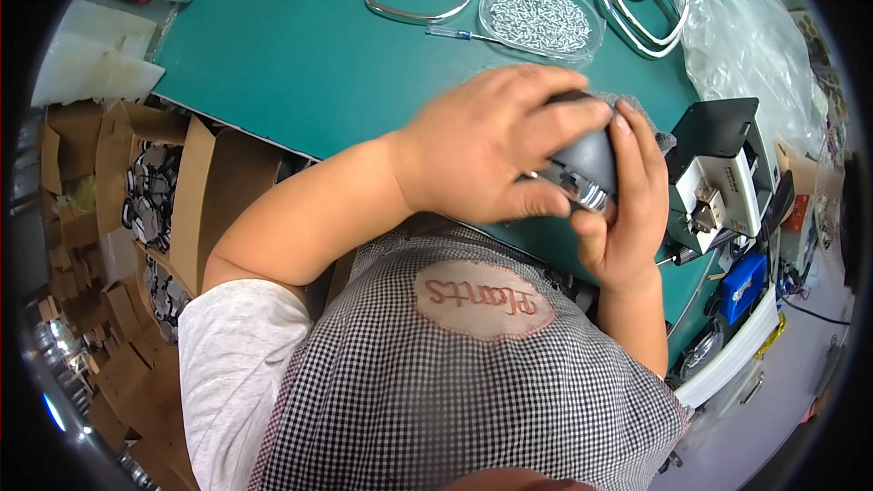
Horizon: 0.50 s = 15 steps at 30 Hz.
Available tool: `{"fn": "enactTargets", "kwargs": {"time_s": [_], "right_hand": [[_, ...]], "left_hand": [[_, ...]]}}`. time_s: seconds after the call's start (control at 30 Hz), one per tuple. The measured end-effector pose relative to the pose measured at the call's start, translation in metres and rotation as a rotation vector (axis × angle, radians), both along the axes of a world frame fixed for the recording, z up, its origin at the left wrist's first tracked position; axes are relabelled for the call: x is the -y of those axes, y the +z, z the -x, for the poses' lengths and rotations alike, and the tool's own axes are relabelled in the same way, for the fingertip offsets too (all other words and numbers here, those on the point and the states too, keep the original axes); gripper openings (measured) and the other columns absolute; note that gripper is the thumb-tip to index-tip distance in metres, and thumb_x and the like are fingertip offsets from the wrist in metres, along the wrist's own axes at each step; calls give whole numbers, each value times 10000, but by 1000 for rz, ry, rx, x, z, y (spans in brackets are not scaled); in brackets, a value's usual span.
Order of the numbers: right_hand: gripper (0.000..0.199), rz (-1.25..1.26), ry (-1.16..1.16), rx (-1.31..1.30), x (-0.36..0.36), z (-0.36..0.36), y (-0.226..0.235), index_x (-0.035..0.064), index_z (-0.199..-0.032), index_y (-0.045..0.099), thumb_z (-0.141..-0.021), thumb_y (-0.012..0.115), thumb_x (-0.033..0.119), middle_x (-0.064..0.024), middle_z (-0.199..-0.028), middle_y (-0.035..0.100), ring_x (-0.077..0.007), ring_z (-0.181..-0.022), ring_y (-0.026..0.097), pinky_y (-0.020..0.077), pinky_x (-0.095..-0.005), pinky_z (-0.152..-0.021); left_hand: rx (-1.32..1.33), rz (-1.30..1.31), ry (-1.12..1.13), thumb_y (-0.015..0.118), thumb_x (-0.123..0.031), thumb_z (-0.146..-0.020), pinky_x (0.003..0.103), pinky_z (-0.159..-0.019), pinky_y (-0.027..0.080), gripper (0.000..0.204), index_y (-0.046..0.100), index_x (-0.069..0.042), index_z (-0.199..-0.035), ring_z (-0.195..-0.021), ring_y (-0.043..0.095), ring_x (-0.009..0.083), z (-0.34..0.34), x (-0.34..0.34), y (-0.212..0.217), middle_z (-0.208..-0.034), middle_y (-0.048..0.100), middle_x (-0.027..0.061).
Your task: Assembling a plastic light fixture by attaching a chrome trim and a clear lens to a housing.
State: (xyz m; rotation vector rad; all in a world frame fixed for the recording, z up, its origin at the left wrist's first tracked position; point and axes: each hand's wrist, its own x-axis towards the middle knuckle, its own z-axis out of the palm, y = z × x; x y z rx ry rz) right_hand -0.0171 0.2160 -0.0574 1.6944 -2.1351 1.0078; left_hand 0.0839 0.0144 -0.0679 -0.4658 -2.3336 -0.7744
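The left hand [482, 145] and right hand [638, 205] grasped one rounded grey housing [596, 156] with their fingers [575, 125]; on the bench [300, 64], one screwdriver [459, 35] lay beside one screw tray [593, 42].

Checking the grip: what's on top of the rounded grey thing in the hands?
Fingers of the left hand lie over the rounded grey thing; fingers of the right hand wrap its right side. The surface beneath them is covered.

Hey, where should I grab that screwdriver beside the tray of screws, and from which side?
Probably by its handle, from the left: that thicker end points left, away from the tray, while the thin shaft runs right toward it.
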Motion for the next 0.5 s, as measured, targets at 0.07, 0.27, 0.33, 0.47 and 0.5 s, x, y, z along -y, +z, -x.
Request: {"fn": "enactTargets", "kwargs": {"time_s": [0.07, 0.27, 0.33, 0.47, 0.5], "right_hand": [[779, 32, 7, -34, 4, -3, -2, -26, -1354, 521, -918, 506, 620, -297, -1312, 532, -432, -1119, 590, 475, -466, -955], [729, 73, 0, -62, 10, -8, -2, -54, -1320, 540, -943, 504, 569, -319, -1250, 567, -439, -1072, 621, 516, -471, -909], [702, 95, 3, -65, 10, -9, -3, -49, -1296, 557, -932, 542, 551, -321, -1233, 578, -441, -1079, 621, 516, -479, -913], [688, 119, -5, -3, 11, -10, -3, -43, -1271, 574, -908, 587, 541, -311, -1217, 592, -444, -1082, 621, 519, -484, -909], [702, 112, 7, -1, 10, -8, -3, -44, -1272, 570, -891, 608, 544, -309, -1216, 595, -443, -1083, 621, 516, -487, -914]], "left_hand": [[14, 29, 19, 514, -651, -895, 443, -933, 490, 779, 541, -9, -1334, -1106, 590, 376, 1, -4, 2, -1288, 550, 233], [-80, -49, -17, 516, -633, -906, 448, -923, 497, 761, 559, 17, -1298, -1094, 595, 387, 0, -2, -7, -1267, 561, 243], [-88, -60, -19, 535, -617, -907, 447, -909, 501, 740, 572, 26, -1272, -1076, 603, 383, -2, -1, -6, -1262, 563, 248], [-84, -96, -26, 559, -578, -914, 445, -905, 501, 696, 577, 26, -1260, -1068, 606, 380, -3, -1, -6, -1257, 568, 249], [-77, -100, -17, 568, -559, -916, 442, -903, 501, 675, 580, 26, -1253, -1065, 606, 380, -3, -2, -5, -1255, 569, 249]]}}
